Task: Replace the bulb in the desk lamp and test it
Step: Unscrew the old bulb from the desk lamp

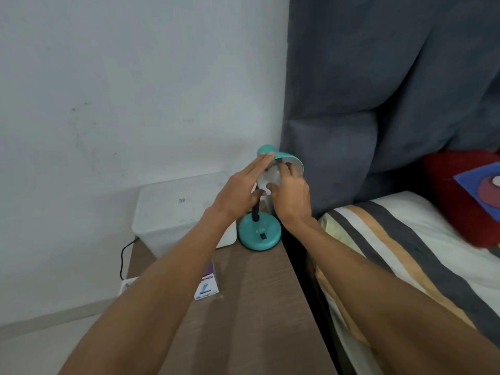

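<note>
A teal desk lamp stands at the far right corner of a brown bedside table (257, 307), its round base (259, 231) carrying a black switch. The teal shade (286, 159) tilts toward me. A white bulb (267, 175) sits in the mouth of the shade, unlit. My right hand (290, 196) wraps its fingers and thumb around the bulb. My left hand (238, 190) lies flat with fingers extended against the left side of the shade, thumb under it. A small bulb box (207, 286) with purple and blue print lies on the table, partly under my left forearm.
A white translucent plastic bin (176, 212) sits on the table left of the lamp. A black cord (123, 255) runs down to a white power strip (128, 284) by the wall. A bed with striped sheet (405, 255), red cushion (465, 196) and grey headboard (392, 104) borders the right.
</note>
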